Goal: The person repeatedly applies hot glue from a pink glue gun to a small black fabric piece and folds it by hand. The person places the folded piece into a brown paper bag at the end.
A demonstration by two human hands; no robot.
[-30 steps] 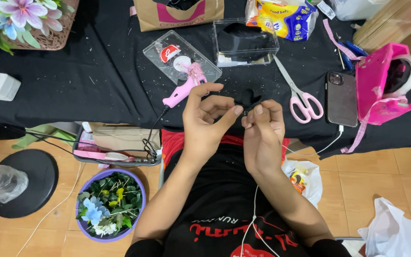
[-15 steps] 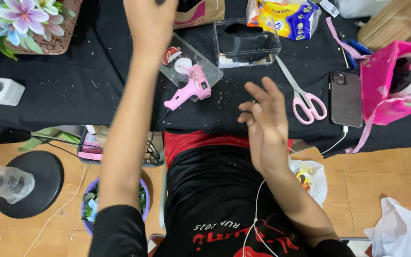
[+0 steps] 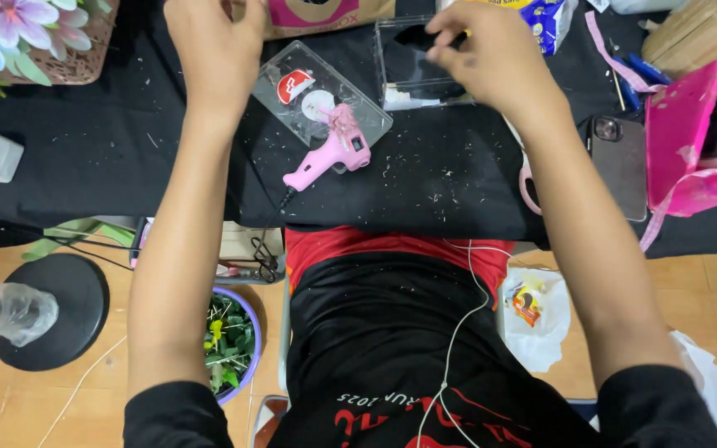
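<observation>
View: looking straight down from the person's head onto a counter (image 3: 85, 166) draped in black cloth, littered with tiny pale scraps.
Left hand (image 3: 213, 46): stretched to the far edge of the counter, at the base of a brown cardboard box (image 3: 325, 17). The fingers curl downward, but whether they grip anything cannot be told, since the tips run out of view at the top.
Right hand (image 3: 491, 54): reaches over a clear plastic box (image 3: 425, 70), fingers and thumb pinched together on a small black piece (image 3: 425, 37) held just above the box's opening.
Clear plastic box: sits on the far middle of the counter, between the two hands, dark inside.
Glue gun (image 3: 329, 153): pink, lying on its side near the middle of the counter, its nozzle end resting on a flat clear plastic lid (image 3: 321, 91); its cord trails off the near edge.
Scissors (image 3: 529, 187): only a pink handle loop shows, beneath the right forearm.
Phone (image 3: 620, 158): dark, face down, just right of the right forearm.
Pink bag (image 3: 695, 137): at the right end of the counter, open, next to the phone.
Artificial flowers (image 3: 10, 33): purple and blue, in a woven basket at the far left corner.
Floor, left: a round black stand base (image 3: 51, 311) and a purple bowl (image 3: 230, 344) of green and yellow trimmings.
</observation>
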